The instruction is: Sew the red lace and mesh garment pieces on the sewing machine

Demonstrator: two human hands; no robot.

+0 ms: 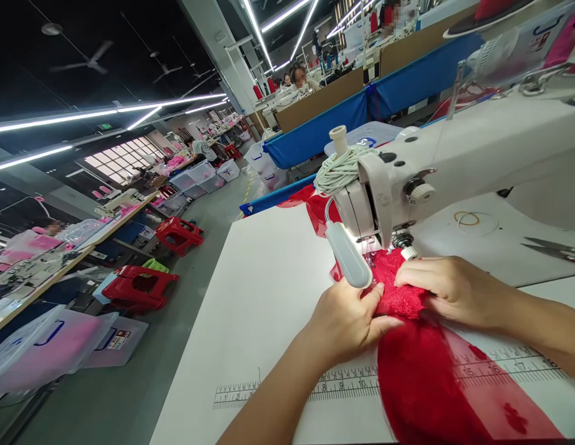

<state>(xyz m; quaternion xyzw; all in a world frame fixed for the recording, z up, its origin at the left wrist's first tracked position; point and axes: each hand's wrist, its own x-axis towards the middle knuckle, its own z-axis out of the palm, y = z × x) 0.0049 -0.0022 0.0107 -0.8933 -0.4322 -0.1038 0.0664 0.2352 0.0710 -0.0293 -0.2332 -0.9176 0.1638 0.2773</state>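
Red lace fabric (421,364) lies on the white sewing table (259,296) and runs under the head of a white sewing machine (454,161). My left hand (347,318) pinches the lace just left of the needle area, thumb pressed onto the cloth. My right hand (447,287) rests on the lace to the right of the presser foot, fingers curled down on the cloth. A small lit lamp (349,256) hangs over my left hand. The needle itself is hidden behind the lamp and the fabric.
A printed ruler (343,383) runs along the table's near side. Scissors (553,249) and a rubber band (467,217) lie at the right. A cord coil (338,170) sits on the machine. Red stools (139,287) and plastic bins (50,349) stand in the aisle at left; other workers sit far back.
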